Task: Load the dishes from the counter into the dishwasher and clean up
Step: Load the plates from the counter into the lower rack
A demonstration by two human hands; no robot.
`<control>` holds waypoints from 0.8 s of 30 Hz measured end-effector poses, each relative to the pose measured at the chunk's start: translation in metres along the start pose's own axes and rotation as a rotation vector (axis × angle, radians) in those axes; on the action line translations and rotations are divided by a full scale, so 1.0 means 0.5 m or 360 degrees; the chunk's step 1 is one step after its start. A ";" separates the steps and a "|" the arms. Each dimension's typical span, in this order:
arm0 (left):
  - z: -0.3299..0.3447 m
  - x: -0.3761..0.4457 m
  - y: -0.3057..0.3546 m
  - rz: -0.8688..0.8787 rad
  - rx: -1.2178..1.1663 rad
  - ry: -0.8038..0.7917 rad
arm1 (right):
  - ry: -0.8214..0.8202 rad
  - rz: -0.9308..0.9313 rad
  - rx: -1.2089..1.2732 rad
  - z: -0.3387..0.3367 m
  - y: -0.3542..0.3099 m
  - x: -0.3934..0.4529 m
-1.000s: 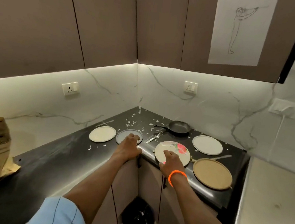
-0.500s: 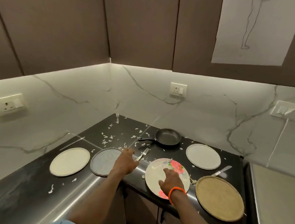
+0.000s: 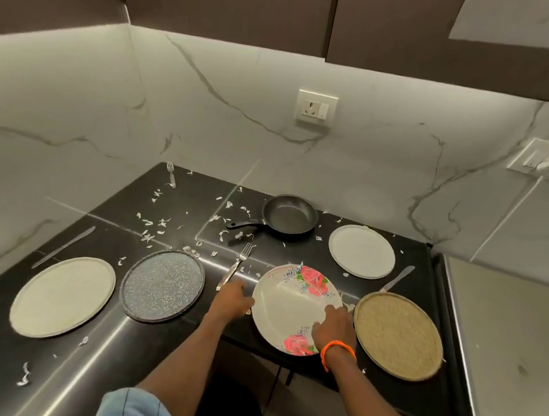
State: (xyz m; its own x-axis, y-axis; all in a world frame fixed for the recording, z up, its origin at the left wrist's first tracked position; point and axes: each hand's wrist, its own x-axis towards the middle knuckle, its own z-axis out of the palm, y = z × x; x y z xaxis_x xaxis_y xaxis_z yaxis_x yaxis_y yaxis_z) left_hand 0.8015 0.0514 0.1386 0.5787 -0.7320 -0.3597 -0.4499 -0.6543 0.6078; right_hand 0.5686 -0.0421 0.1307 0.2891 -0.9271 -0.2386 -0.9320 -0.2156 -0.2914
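A white floral plate [image 3: 292, 304] lies at the front of the black counter [image 3: 101, 351], its near rim overhanging the edge. My left hand [image 3: 231, 298] grips its left rim and my right hand [image 3: 334, 325], orange band on the wrist, grips its right rim. Other dishes lie around it: a cream plate [image 3: 62, 296] and a grey speckled plate [image 3: 163, 284] to the left, a brown woven plate [image 3: 397, 335] to the right, a white plate [image 3: 361, 250] and a black frying pan [image 3: 290, 214] behind. A fork [image 3: 237, 264] lies just beyond my left hand.
White food scraps [image 3: 157, 225] litter the counter's back and middle. A second fork [image 3: 170, 175] leans in the corner, one knife [image 3: 63, 247] lies at far left, another [image 3: 397, 278] behind the woven plate. A dark bin [image 3: 228, 401] stands below. A white appliance top [image 3: 512, 341] adjoins on the right.
The view has come closer and tilted down. My left hand moved right from the speckled plate to the floral plate's left rim; my right hand slid from its middle to its right rim.
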 end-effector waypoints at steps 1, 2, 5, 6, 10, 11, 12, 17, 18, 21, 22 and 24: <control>0.013 0.006 -0.003 -0.0014 -0.0029 -0.0042 | 0.0021 0.0074 0.0032 0.006 0.007 0.000; 0.025 0.010 -0.006 -0.0022 -0.0062 -0.0073 | 0.0026 0.0149 0.0075 0.015 0.015 0.001; 0.049 0.027 -0.010 -0.0120 -0.0201 -0.0097 | -0.0021 0.0287 0.0227 0.036 0.026 0.011; 0.053 0.031 -0.008 -0.0145 -0.0266 -0.0098 | -0.0042 0.0304 0.0288 0.039 0.025 0.016; 0.063 0.055 0.009 -0.0287 -0.0548 -0.0090 | -0.0025 0.0363 0.0464 0.038 0.026 0.044; 0.069 0.057 0.010 -0.0340 -0.0598 -0.0099 | -0.0012 0.0391 0.0510 0.037 0.030 0.047; 0.075 0.057 0.014 -0.0374 -0.0620 -0.0110 | -0.0003 0.0416 0.0563 0.037 0.037 0.051; 0.080 0.087 0.044 -0.0427 -0.0700 -0.0109 | -0.0081 0.0528 0.0822 0.037 0.072 0.082; 0.076 0.094 0.053 -0.0431 -0.0735 -0.0109 | -0.0105 0.0544 0.0830 0.035 0.079 0.088; 0.066 0.105 0.078 -0.0401 -0.0872 -0.0159 | -0.0105 0.0578 0.0886 0.028 0.094 0.093; 0.061 0.107 0.088 -0.0384 -0.0911 -0.0189 | -0.0086 0.0598 0.0918 0.023 0.096 0.091; 0.054 0.110 0.109 -0.0359 -0.0970 -0.0245 | -0.0030 0.0621 0.0942 0.006 0.097 0.085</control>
State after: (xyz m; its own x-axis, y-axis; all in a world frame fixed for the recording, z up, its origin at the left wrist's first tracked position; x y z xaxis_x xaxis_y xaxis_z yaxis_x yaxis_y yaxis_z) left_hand 0.7905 -0.0296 0.1326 0.4895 -0.6379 -0.5945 0.1618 -0.6035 0.7808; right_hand 0.5361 -0.0913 0.1037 -0.0331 -0.8960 -0.4428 -0.6945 0.3392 -0.6345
